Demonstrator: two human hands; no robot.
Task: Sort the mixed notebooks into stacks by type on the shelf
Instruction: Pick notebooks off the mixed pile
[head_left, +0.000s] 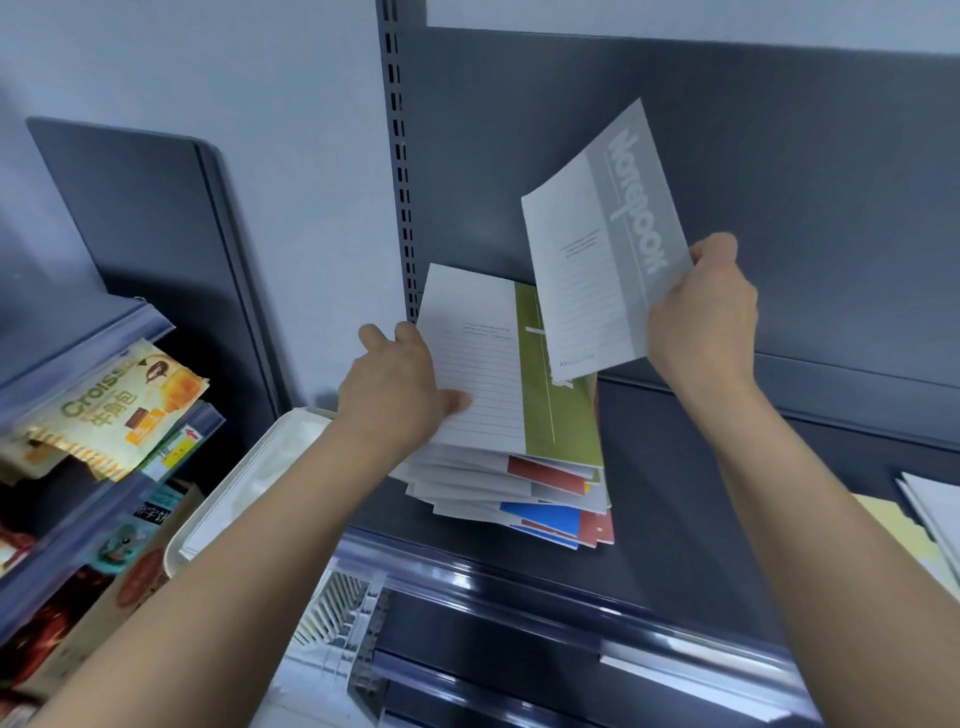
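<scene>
Hands both occupied. Right hand (701, 312) pinches the right edge of a grey notebook (597, 249), fingers closed on it. The notebook is held up off the shelf and tilted, and its lower corner overlaps the pile below.

Left hand (395, 384) grips the left edge of a green notebook (498, 374), thumb flat on the lined white half, fingers curled round the edge. Green notebook lies on top of an untidy pile (545, 499) of notebooks, with red, blue and white covers showing at the fanned lower edges.

Pile sits on the dark shelf (701, 519), near its left end, close to the slotted upright (397, 156). Further right on the same shelf, well apart from the pile, is a second stack (935, 504) of pale notebooks, cut off by the frame edge.

Left of the shelf: white tray (249, 483). Beyond it, a croissant packet (119, 400) on a neighbouring rack.
</scene>
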